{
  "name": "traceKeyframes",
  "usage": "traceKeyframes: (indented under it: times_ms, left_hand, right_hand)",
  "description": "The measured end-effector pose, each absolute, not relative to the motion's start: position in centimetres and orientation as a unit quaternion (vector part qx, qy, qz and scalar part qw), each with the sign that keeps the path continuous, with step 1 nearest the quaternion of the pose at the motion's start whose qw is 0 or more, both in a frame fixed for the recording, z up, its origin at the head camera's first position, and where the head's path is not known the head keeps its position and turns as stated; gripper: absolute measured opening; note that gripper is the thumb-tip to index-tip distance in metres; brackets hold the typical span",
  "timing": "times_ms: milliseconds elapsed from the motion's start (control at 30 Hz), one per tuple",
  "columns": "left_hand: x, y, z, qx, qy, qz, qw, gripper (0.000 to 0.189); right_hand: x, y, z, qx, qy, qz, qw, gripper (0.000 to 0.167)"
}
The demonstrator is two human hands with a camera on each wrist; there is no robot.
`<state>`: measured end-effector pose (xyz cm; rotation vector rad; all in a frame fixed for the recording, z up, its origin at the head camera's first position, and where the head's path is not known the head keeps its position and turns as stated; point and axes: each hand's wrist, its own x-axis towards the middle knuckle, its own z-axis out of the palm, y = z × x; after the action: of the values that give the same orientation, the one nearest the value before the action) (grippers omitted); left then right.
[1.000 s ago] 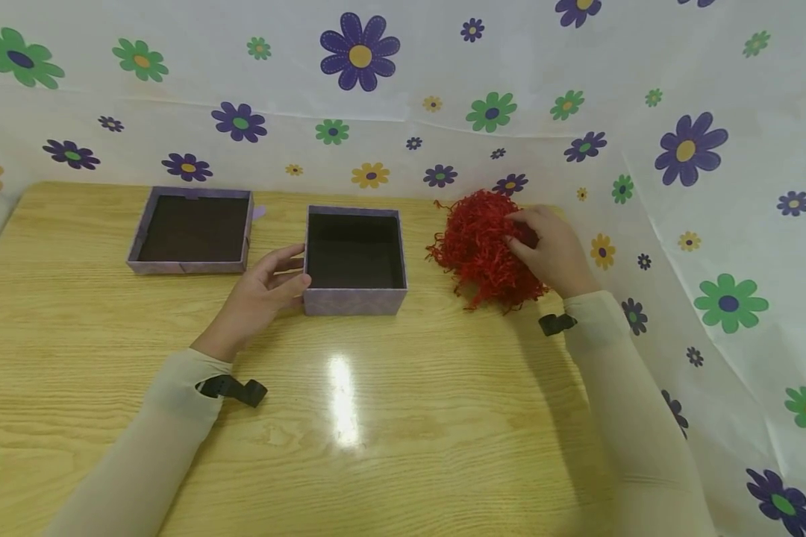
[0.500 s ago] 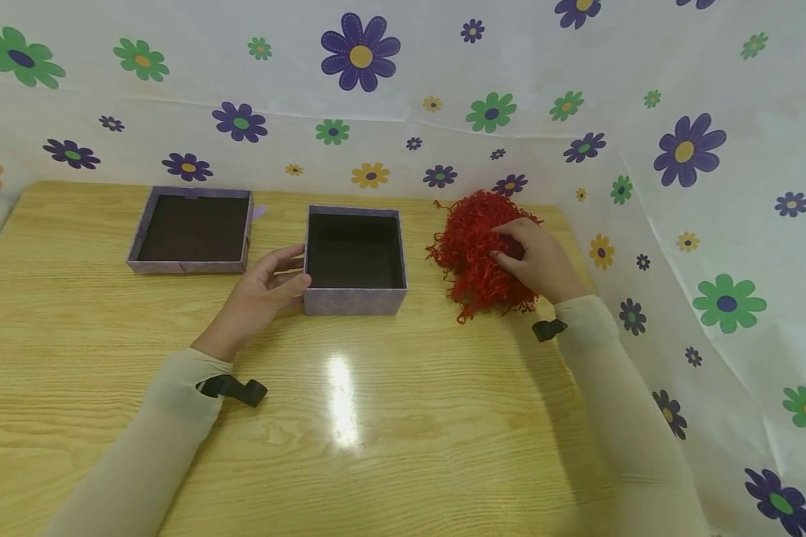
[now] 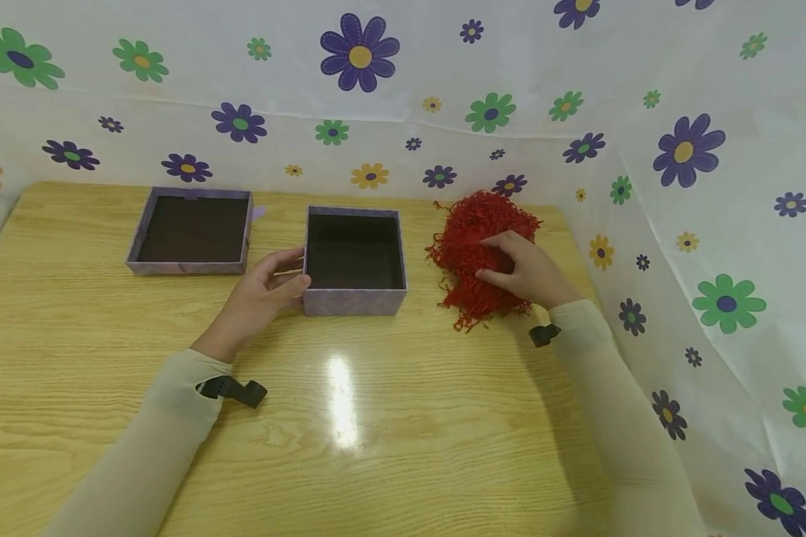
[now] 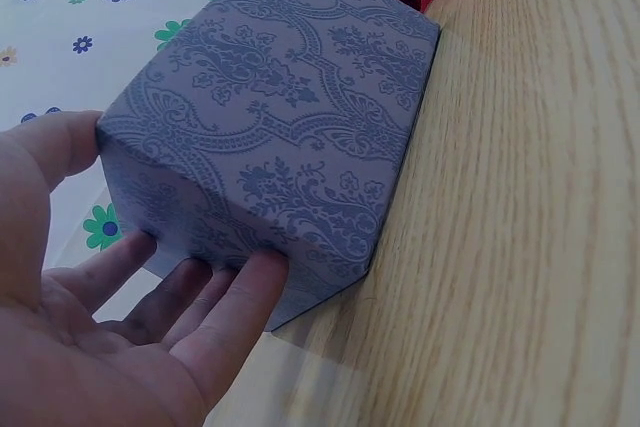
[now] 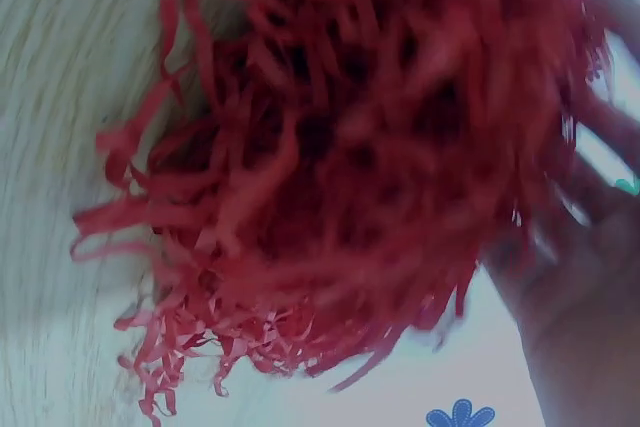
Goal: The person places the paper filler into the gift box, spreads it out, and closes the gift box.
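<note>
Many red shreds heaped on the table, right of the purple box, are grasped by the right hand, while the left hand touches the box's left side with loose fingers.

Long cream sleeves, with a black angular piece at each wrist, leave the hands bare.

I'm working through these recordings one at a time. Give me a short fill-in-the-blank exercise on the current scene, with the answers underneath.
1. The right hand touches a pile of shreds coloured ____.
2. In the head view, the left hand touches the deep box on its ____ side.
3. The deep box stands ____ the shallow box and the pile of shreds.

Missing words: red; left; between.
</note>
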<state>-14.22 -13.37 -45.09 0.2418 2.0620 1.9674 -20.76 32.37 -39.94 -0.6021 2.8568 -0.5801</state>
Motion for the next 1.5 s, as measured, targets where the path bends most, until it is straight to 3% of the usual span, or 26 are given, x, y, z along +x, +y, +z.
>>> traceKeyframes:
  times_ms: [133, 267, 467, 600, 1500]
  left_hand:
    - [-14.1, -13.4, -45.1, 0.082, 0.714, 0.681, 0.143, 0.066]
    - [-14.1, -13.3, -45.2, 0.080, 0.716, 0.678, 0.146, 0.067]
    - [-14.2, -13.3, -45.3, 0.080, 0.714, 0.679, 0.150, 0.067]
    - [-14.1, -13.3, -45.1, 0.079, 0.709, 0.684, 0.151, 0.066]
    - [-14.1, -13.3, -44.7, 0.076, 0.715, 0.677, 0.154, 0.067]
  right_hand:
    - [-20.5, 32.4, -40.2, -0.215, 0.950, -0.171, 0.146, 0.086]
    - [-20.5, 32.3, -40.4, -0.222, 0.951, -0.137, 0.168, 0.085]
    - [-20.4, 32.4, -40.4, -0.237, 0.952, -0.149, 0.122, 0.055]
    - [-20.3, 32.4, -39.8, -0.240, 0.954, -0.157, 0.088, 0.045]
    - [-20.7, 33.4, -34.2, -0.243, 0.949, -0.197, -0.040, 0.043]
